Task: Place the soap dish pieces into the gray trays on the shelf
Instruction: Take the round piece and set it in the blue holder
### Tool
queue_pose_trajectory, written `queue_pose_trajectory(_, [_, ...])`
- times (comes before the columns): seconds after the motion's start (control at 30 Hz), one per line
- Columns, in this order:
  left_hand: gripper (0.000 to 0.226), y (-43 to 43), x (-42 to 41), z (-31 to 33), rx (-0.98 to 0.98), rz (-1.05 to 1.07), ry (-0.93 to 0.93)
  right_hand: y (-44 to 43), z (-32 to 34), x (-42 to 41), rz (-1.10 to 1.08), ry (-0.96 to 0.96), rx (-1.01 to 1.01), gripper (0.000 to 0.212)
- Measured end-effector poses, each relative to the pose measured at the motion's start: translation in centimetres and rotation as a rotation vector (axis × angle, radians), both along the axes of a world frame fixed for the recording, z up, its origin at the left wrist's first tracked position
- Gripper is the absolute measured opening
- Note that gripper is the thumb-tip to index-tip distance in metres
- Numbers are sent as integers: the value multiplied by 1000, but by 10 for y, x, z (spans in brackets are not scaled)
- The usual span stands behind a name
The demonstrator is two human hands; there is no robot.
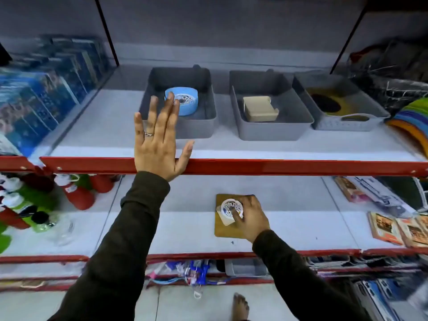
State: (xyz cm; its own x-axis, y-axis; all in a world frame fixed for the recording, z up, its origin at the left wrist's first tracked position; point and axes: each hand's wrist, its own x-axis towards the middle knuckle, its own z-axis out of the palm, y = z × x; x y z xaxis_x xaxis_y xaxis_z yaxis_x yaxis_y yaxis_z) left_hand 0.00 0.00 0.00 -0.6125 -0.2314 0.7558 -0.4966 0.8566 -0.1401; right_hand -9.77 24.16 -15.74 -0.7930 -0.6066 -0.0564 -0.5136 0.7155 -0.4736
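Three gray trays stand on the upper shelf. The left tray [209, 126] holds a blue round soap dish [187, 100]. A beige square soap dish piece [260, 108] lies in the middle tray [273, 133]. The right tray [347, 123] holds a dark and yellow item. My left hand [159, 144] is raised flat with fingers spread in front of the left tray, holding nothing. On the lower shelf my right hand [251, 218] grips a white round soap dish piece [230, 210] that rests on a brown board [223, 228].
The red shelf edge [278, 166] runs across in front of the trays. Blue packaged goods line the upper left. Colourful plates [414, 119] stack at the far right. Red and green bottles stand lower left, flat packets lower right. A bare foot [240, 306] shows below.
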Motion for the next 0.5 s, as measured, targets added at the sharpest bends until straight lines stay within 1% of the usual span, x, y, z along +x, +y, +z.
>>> queue_pose_trajectory(0.07, [79,-2,-2,1,5,-6,55,-12,-8,-15,-40,-92,156,49])
queue_pose_trajectory(0.13, [79,-3,-2,-5,-42,21,101,-25,-15,-25,-86,-191,281,55])
queue_pose_trajectory(0.2, [80,-5,-5,-7,-46,-6,124,-37,-25,-30,-123,-271,353,73])
queue_pose_trajectory(0.27, [80,-9,-7,-10,-77,-20,130,-45,-36,-35,-96,-272,439,89])
queue_pose_trajectory(0.3, [80,-10,-8,-11,-85,-23,140,-48,-41,-39,-90,-259,466,93])
queue_pose_trajectory(0.37, [80,-10,-9,-11,-79,-30,148,-51,-45,-45,-120,-274,457,97])
queue_pose_trajectory(0.43, [80,-9,-10,-11,-85,-25,159,-51,-45,-48,-130,-268,416,96])
queue_pose_trajectory(0.5, [80,-9,-9,-9,-83,-23,155,-49,-40,-50,-146,-252,335,82])
